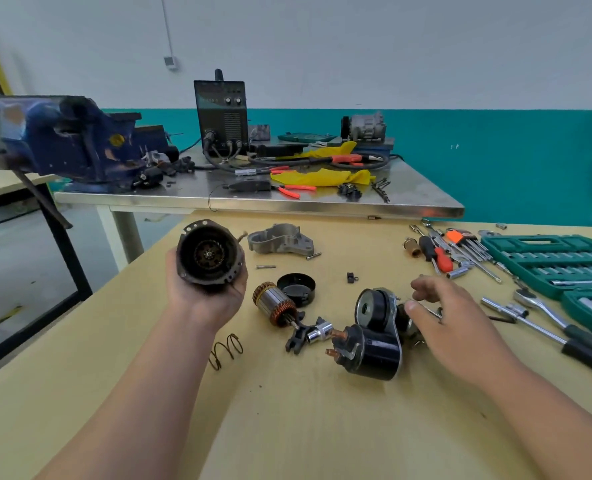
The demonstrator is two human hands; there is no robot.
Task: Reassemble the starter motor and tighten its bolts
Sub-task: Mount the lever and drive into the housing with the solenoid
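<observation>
Above a yellow table (287,427), the round motor casing (211,258) is gripped in the left hand (204,296); the right hand (450,320) is held loose-fingered, grasping nothing, just beside a black motor part (377,348) lying there.

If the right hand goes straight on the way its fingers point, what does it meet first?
Probably the black solenoid assembly, lying just left of the right hand; the thumb is almost on it. Depth is unclear, so the fingers might pass above.
</observation>
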